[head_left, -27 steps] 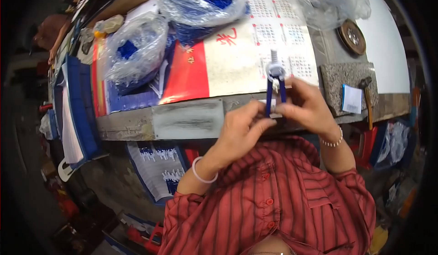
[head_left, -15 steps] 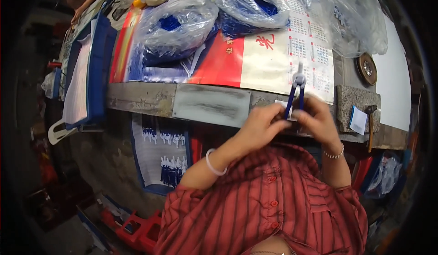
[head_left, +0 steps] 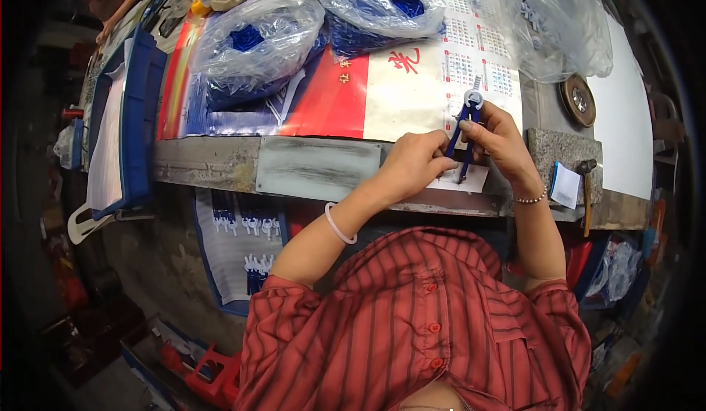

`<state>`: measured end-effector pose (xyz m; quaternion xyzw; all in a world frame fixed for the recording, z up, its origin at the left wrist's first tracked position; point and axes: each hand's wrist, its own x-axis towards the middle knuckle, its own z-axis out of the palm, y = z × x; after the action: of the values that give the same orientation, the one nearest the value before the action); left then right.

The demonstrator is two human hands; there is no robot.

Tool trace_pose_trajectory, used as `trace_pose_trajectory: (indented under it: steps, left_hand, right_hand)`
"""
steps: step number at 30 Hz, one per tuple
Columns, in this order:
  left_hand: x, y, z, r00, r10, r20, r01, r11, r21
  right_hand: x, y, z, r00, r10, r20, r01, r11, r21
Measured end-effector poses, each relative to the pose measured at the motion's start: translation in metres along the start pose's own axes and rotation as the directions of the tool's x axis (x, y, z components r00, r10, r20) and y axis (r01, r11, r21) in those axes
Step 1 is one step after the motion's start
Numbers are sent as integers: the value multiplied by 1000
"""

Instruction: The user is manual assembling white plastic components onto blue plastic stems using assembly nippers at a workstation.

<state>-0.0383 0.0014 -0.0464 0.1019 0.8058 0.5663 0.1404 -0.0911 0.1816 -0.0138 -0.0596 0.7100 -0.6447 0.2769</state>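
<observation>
A drawing compass (head_left: pixel 473 100) with a white head and dark blue legs stands nearly upright over the bench edge, head away from me. My right hand (head_left: pixel 504 146) grips it just below the head, thumb across the legs. My left hand (head_left: pixel 415 159) closes its fingertips at the left leg, which they partly hide. The legs are slightly apart, and the right one's lower end is over a small white card (head_left: pixel 476 178) beneath my hands.
Clear plastic bags of blue parts (head_left: pixel 257 47) (head_left: pixel 379 13) lie on a calendar sheet (head_left: pixel 401 94). Right are a stone block (head_left: pixel 548 150), a small hammer (head_left: pixel 587 197) and a round dish (head_left: pixel 579 100). Below the bench, a blue tray (head_left: pixel 213 264) holds several compasses; another blue tray (head_left: pixel 136 131) stands left.
The compass and my right hand have moved up and away from me. My right fingers now wrap higher, near the head. More of the white card shows. The whole view has shifted slightly.
</observation>
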Motion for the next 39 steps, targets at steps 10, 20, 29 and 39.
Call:
trace_pose_trajectory:
  steps: [10, 20, 29, 39]
  left_hand:
    - [-2, 1, 4, 998, 44, -51, -37, 990, 133]
    - [-3, -1, 4, 999, -15, -35, 14, 1000, -14]
    - [-4, -2, 7, 996, 50, -70, -45, 996, 78]
    - [-8, 1, 9, 990, 96, -99, -80, 985, 155]
  right_hand:
    - [2, 3, -2, 1000, 22, 8, -22, 1000, 21]
    - [2, 6, -2, 1000, 17, 8, -17, 999, 34]
    - [3, 10, -4, 1000, 18, 12, -18, 999, 41]
    - [3, 13, -4, 1000, 7, 11, -8, 997, 79]
